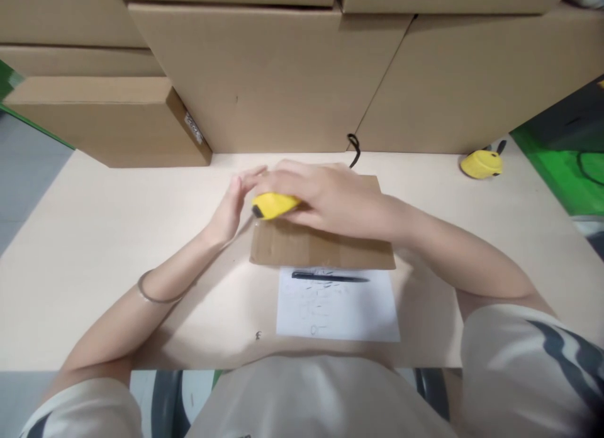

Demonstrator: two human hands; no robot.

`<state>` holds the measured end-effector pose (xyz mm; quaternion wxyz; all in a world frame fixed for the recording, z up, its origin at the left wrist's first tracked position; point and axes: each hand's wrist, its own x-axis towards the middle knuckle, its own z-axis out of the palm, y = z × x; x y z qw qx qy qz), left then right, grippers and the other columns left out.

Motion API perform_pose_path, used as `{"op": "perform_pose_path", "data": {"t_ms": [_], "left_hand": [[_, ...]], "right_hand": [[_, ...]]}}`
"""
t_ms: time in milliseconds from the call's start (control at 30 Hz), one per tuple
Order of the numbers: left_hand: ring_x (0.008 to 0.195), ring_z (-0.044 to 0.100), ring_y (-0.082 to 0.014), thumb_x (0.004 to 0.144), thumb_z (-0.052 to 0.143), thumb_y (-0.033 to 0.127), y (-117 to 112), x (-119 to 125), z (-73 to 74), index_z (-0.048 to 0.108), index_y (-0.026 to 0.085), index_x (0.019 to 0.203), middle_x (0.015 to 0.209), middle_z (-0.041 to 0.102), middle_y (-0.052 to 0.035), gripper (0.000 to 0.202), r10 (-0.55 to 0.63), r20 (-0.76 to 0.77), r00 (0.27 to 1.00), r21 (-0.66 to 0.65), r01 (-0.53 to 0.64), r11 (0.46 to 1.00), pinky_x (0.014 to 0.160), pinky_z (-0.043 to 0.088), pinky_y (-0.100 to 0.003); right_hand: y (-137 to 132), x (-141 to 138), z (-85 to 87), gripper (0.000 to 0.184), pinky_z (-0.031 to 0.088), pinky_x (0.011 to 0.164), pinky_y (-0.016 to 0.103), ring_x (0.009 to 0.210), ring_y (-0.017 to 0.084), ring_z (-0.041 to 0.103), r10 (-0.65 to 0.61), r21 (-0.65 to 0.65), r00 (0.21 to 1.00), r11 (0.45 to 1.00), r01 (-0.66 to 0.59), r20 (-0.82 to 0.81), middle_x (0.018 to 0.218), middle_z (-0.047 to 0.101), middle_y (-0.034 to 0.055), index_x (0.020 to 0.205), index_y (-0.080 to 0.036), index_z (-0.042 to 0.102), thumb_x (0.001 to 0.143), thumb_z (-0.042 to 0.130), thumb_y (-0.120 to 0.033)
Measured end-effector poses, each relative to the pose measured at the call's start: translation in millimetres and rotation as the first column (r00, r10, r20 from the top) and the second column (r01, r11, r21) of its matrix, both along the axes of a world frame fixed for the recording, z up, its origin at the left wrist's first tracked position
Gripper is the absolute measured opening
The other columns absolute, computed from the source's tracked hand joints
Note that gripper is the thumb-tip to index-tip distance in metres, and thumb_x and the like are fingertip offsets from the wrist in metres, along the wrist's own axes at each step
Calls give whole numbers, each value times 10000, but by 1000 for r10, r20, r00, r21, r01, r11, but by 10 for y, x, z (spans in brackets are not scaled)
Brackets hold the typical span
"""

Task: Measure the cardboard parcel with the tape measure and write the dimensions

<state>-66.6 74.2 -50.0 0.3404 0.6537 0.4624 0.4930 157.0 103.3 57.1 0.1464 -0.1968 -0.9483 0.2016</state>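
A small flat cardboard box [321, 246] lies on the table in front of me. My right hand [321, 196] is over the box, its fingers closed around a yellow tool [275, 205] with a black end. The tool's other end is hidden under the palm, so its exact kind does not show. At the box's left end is my left hand [231, 205], fingers stretched out toward the far left corner and close to the right fingertips. Whether it presses on the box I cannot tell.
Large cardboard boxes [278, 79] wall off the back. A flat carton [108, 123] leans at the back left. A yellow tape measure [481, 163] sits at the back right. A black pen [330, 277] lies on a marked white paper [340, 312]. Behind my right hand is a black cord loop [354, 150].
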Motion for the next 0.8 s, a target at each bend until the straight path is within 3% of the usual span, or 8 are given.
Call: {"op": "perform_pose_path", "data": {"t_ms": [100, 200, 267, 367, 533, 633, 733, 800], "left_hand": [[1392, 519, -269, 1024, 492, 421, -279, 114, 477, 628, 204, 1273, 1459, 560, -112, 358, 90, -454, 886, 180, -8, 984, 1205, 402, -511], [1316, 591, -243, 989, 532, 219, -578, 413, 755, 556, 126, 1294, 1354, 613, -165, 319, 32, -639, 769, 319, 226, 920, 1107, 530, -423], [1284, 617, -279, 984, 515, 190, -689, 624, 755, 562, 68, 1197, 1313, 630, -220, 250, -9, -697, 717, 344, 345, 873, 1058, 568, -413], [1151, 687, -313, 1005, 474, 262, -707, 799, 613, 565, 77, 1050, 1170, 693, -223, 210, -68, -747, 662, 293, 419, 859, 939, 613, -428], [1123, 671, -347, 1010, 445, 396, -632, 738, 503, 565, 95, 996, 1105, 695, -229, 325, -116, -739, 663, 318, 496, 808, 882, 598, -442], [1150, 636, -355, 1019, 422, 468, -642, 698, 521, 591, 105, 1193, 1225, 641, -252, 437, -92, -804, 588, 310, 546, 778, 872, 571, -450], [1196, 601, -354, 1030, 393, 500, -673, 710, 517, 492, 269, 1462, 1322, 584, -228, 500, -45, -880, 472, 268, 574, 774, 893, 536, -448], [1215, 586, -350, 1027, 395, 519, -687, 727, 503, 452, 339, 1511, 1338, 572, -212, 519, -26, -889, 458, 268, 565, 781, 928, 517, -453]], "right_hand": [[36, 391, 152, 228, 466, 893, 324, 1053, 189, 634, 154, -52, 981, 986, -160, -115, 1170, 682, 25, 1092, -241, 624, 874, 636, -173], [-51, 779, 239, 181, 475, 830, 302, 944, 170, 630, 212, -185, 976, 958, -219, -56, 1072, 694, 26, 1009, -240, 609, 848, 684, -208], [-162, 926, 242, 145, 461, 802, 291, 913, 160, 614, 226, -238, 974, 948, -213, 29, 1061, 700, 23, 1009, -246, 624, 872, 646, -200], [-289, 982, 210, 161, 437, 752, 277, 897, 157, 595, 211, -245, 965, 955, -169, 156, 1035, 694, 15, 1000, -253, 644, 886, 575, -161], [-141, 941, 205, 272, 445, 776, 282, 975, 175, 602, 183, -218, 958, 967, -134, 222, 1083, 671, 34, 997, -232, 642, 809, 520, -76], [139, 934, 189, 327, 457, 781, 287, 950, 175, 615, 181, -226, 958, 965, -130, 221, 1044, 668, 29, 1013, -224, 644, 755, 516, -67], [473, 908, 157, 355, 463, 766, 278, 930, 166, 630, 143, -214, 964, 972, -94, 224, 1052, 682, 14, 1023, -225, 658, 727, 532, -75], [696, 865, 151, 308, 462, 741, 261, 887, 151, 636, 79, -191, 976, 981, -39, 204, 1027, 701, -3, 975, -219, 682, 719, 568, -92]]}}
